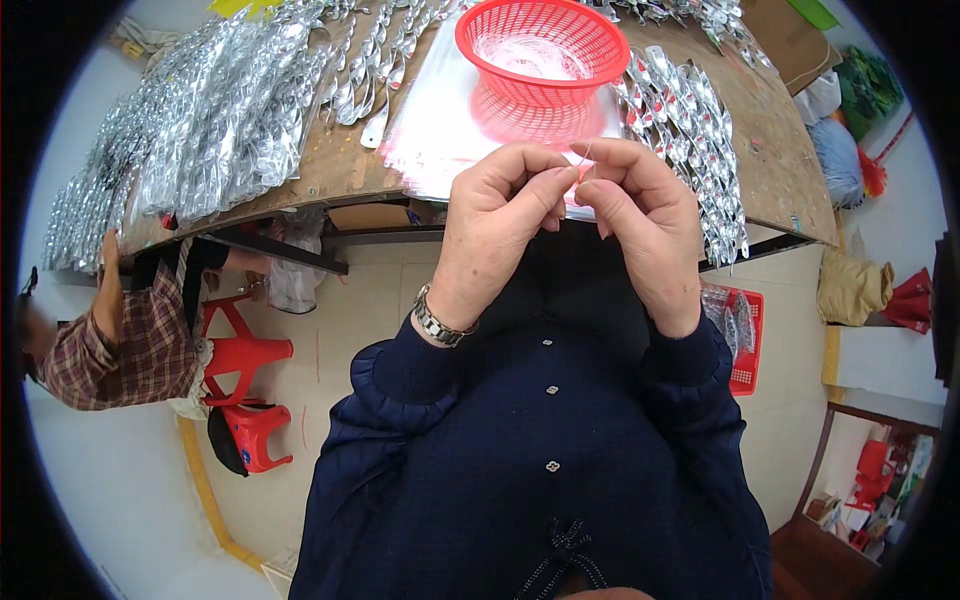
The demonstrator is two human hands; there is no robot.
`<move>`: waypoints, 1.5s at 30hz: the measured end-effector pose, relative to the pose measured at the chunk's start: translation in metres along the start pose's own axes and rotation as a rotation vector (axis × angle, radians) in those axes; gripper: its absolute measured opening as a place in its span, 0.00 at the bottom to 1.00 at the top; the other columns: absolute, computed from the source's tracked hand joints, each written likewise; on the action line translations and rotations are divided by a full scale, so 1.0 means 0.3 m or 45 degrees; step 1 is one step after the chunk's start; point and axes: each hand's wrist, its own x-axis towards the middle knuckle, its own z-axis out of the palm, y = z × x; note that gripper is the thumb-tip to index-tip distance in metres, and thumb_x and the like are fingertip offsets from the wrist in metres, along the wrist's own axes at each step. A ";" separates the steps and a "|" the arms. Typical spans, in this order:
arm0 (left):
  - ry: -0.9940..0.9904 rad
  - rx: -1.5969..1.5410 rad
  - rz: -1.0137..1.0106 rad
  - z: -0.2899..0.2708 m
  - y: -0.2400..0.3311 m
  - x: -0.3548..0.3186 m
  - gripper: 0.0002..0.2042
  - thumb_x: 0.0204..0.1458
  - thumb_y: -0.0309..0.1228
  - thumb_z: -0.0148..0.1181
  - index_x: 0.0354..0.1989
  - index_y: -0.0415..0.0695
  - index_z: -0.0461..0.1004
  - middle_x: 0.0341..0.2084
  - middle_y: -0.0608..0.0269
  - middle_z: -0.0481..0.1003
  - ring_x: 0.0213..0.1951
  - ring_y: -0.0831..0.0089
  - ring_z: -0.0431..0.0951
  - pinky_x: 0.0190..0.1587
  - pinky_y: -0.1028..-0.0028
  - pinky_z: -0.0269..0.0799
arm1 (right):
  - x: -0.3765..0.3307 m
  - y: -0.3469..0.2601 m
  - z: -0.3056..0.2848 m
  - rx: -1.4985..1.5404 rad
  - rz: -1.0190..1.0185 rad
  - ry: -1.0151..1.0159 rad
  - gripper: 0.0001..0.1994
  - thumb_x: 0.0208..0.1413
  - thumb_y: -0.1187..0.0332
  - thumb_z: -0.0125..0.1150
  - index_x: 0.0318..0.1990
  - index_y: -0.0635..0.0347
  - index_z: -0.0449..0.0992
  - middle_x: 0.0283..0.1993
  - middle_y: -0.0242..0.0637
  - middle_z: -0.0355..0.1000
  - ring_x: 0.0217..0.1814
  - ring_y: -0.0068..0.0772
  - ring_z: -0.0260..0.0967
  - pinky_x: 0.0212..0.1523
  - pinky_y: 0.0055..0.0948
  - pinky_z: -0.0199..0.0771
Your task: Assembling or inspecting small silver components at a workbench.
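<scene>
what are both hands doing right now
Left hand: closed, pinching a thin thread at the fingertips.
Right hand: closed, pinching the same thread; what else it grips cannot be told.

My wooden worktable point(345, 170): silver foil spirals point(215, 120) heaped left, more right point(690, 120), clear plastic bags point(440, 130), red mesh basket point(543, 45) on bags

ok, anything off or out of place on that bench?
Nothing is spilled or damaged. Only oddity: the stack of clear plastic sheets under the red basket overhangs the near table edge. Both hands pinch a small pinkish bit with a fine thread.
</scene>
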 end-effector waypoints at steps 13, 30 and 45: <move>-0.003 0.068 0.037 0.003 -0.004 -0.006 0.05 0.58 0.26 0.55 0.38 0.39 0.75 0.23 0.71 0.72 0.24 0.87 0.69 0.26 0.86 0.60 | -0.004 -0.001 0.001 -0.024 -0.015 0.038 0.10 0.59 0.76 0.54 0.47 0.65 0.75 0.33 0.28 0.72 0.28 0.10 0.60 0.27 0.12 0.59; -0.018 0.430 0.313 -0.024 -0.037 0.003 0.05 0.56 0.24 0.57 0.37 0.36 0.75 0.30 0.69 0.73 0.32 0.82 0.71 0.35 0.82 0.65 | 0.004 0.017 -0.003 -0.092 -0.136 0.102 0.05 0.55 0.77 0.59 0.37 0.64 0.79 0.32 0.28 0.72 0.29 0.13 0.65 0.28 0.15 0.63; -0.149 0.045 0.189 0.009 0.012 0.017 0.08 0.58 0.25 0.54 0.40 0.34 0.76 0.29 0.67 0.76 0.29 0.85 0.72 0.33 0.82 0.67 | 0.058 -0.028 -0.039 0.137 -0.205 -0.052 0.04 0.55 0.77 0.58 0.36 0.65 0.78 0.41 0.32 0.72 0.42 0.21 0.70 0.47 0.20 0.68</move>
